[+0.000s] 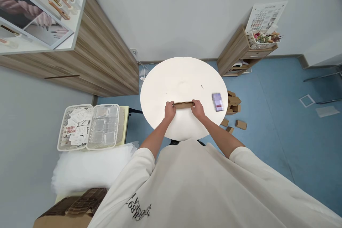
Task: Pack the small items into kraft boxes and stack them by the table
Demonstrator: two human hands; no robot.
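Observation:
A narrow brown piece of cardboard [183, 105] spans the space between my hands over the front half of the round white table [181, 74]. It looks partly folded, with a darker edge along its far side. My left hand [169, 109] grips its left end with curled fingers. At the opposite end, my right hand [198, 108] closes round the cardboard in the same way. To the right of my right hand, a blurred purple rectangular item [218, 102] lies flat on the table.
Several small cardboard boxes [241, 124] are on the blue floor right of the table. Two white baskets [89, 128] hold cards and clear cases at left, near white wrapping material [88, 171]. A wooden cabinet [107, 42] and a small shelf [235, 51] stand against the wall.

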